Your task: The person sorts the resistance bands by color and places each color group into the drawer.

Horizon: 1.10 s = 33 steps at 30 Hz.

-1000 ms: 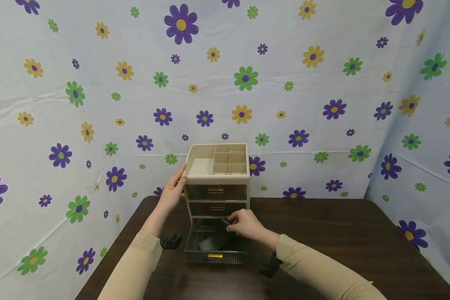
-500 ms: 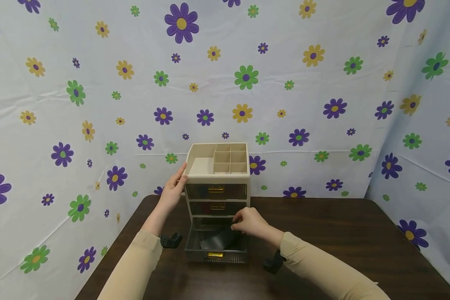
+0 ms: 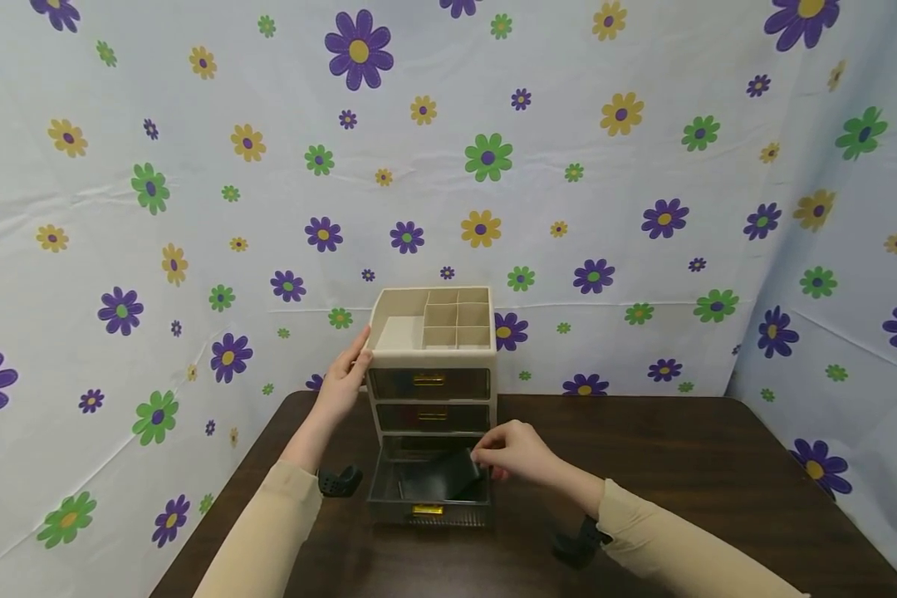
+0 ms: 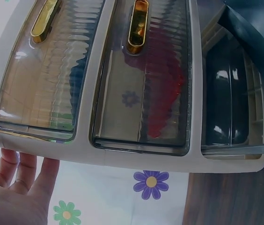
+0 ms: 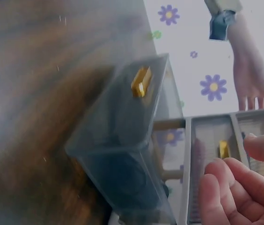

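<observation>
A beige drawer organizer stands on the table, its bottom drawer pulled out. Inside that clear grey drawer lies a flat, glossy black item, tilted up toward the right; its kind cannot be told. My left hand steadies the organizer's upper left side, its fingertips touching the side wall. Over the drawer's right edge is my right hand, close to the black item's raised corner. In the right wrist view its thumb and bent fingers stand apart, with nothing visible between them.
Divided compartments form the organizer's top. Two upper drawers are closed, with gold handles; something red shows through the middle one. A flowered cloth hangs behind the dark wooden table.
My right hand has moved right and slightly down, off the black item it was pinching. The item now lies flatter in the drawer. My left hand stays in place.
</observation>
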### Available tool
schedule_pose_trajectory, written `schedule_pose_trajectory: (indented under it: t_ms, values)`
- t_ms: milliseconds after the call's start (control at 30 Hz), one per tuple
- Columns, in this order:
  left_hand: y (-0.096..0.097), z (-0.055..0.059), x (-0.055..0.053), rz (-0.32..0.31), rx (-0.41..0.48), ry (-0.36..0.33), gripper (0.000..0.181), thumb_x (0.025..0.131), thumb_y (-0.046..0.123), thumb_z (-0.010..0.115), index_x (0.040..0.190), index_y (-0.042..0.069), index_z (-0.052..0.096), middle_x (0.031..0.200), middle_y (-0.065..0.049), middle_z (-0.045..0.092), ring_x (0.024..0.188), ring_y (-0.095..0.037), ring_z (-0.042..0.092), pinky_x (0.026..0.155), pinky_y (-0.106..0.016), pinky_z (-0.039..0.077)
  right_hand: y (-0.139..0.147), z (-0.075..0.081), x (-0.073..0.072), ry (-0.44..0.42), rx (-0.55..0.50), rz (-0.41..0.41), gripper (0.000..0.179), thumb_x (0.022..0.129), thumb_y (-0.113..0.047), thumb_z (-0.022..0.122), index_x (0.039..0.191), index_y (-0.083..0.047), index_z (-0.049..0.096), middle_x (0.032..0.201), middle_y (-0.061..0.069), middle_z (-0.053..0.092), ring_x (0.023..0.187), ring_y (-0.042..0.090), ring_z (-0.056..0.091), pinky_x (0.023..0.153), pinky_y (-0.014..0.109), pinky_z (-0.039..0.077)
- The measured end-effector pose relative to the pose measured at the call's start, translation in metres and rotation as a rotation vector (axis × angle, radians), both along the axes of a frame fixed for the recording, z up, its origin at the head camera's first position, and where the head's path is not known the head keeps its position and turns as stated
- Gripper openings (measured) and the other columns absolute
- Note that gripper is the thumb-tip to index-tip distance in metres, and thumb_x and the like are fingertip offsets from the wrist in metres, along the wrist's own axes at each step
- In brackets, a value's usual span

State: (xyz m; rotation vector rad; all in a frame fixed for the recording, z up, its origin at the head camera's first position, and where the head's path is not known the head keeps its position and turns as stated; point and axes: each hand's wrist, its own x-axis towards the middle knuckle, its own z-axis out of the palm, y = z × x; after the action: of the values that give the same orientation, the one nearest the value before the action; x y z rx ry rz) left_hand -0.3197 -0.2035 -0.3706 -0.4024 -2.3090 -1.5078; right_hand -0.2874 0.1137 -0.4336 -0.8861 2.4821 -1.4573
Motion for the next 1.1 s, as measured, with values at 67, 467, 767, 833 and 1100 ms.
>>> schedule_pose_trajectory:
  t_ms: [67, 467, 767, 833, 1100]
  values:
    - [0.0, 0.0, 0.0, -0.006, 0.0, 0.002, 0.051, 0.105, 0.032, 0.043, 0.153, 0.024, 0.03, 0.156, -0.012, 0.028, 0.121, -0.039, 0.047, 0.091, -0.056, 0.047, 0.005, 0.0, 0.007, -0.023, -0.028, 0.011, 0.019, 0.089, -0.021, 0.07, 0.09, -0.003, 0.076, 0.076, 0.016, 0.069, 0.054, 0.018, 0.061, 0.053, 0.043, 0.055]
    - [-0.001, -0.002, -0.001, -0.017, 0.008, 0.014, 0.051, 0.106, 0.024, 0.041, 0.154, 0.016, 0.028, 0.154, -0.02, 0.028, 0.119, -0.042, 0.047, 0.09, -0.059, 0.046, 0.005, -0.014, 0.032, -0.307, -0.244, 0.145, 0.026, 0.096, -0.013, 0.062, 0.107, 0.008, 0.07, 0.094, 0.021, 0.071, 0.083, 0.034, 0.07, 0.072, 0.046, 0.057]
    - [0.006, 0.011, 0.013, -0.013, -0.008, -0.003, 0.05, 0.106, 0.023, 0.04, 0.154, 0.015, 0.028, 0.152, -0.022, 0.03, 0.113, -0.04, 0.049, 0.089, -0.059, 0.047, -0.005, -0.038, 0.049, -0.44, -0.33, 0.195, 0.034, 0.095, -0.015, 0.063, 0.113, 0.013, 0.065, 0.098, 0.025, 0.07, 0.085, 0.031, 0.07, 0.075, 0.049, 0.056]
    - [0.002, 0.004, 0.005, -0.009, -0.009, 0.006, 0.05, 0.106, 0.027, 0.041, 0.154, 0.018, 0.029, 0.153, -0.019, 0.03, 0.111, -0.038, 0.05, 0.087, -0.058, 0.048, -0.008, -0.045, 0.051, -0.468, -0.337, 0.198, 0.034, 0.095, -0.014, 0.063, 0.114, 0.014, 0.064, 0.099, 0.025, 0.07, 0.084, 0.03, 0.071, 0.074, 0.046, 0.057]
    - [0.01, 0.019, 0.02, -0.017, -0.015, 0.002, 0.05, 0.106, 0.016, 0.04, 0.153, 0.007, 0.027, 0.151, -0.026, 0.03, 0.105, -0.039, 0.051, 0.086, -0.06, 0.047, -0.019, -0.066, 0.062, -0.561, -0.379, 0.208, 0.041, 0.095, -0.017, 0.063, 0.118, 0.017, 0.06, 0.107, 0.028, 0.067, 0.09, 0.027, 0.07, 0.073, 0.037, 0.058]
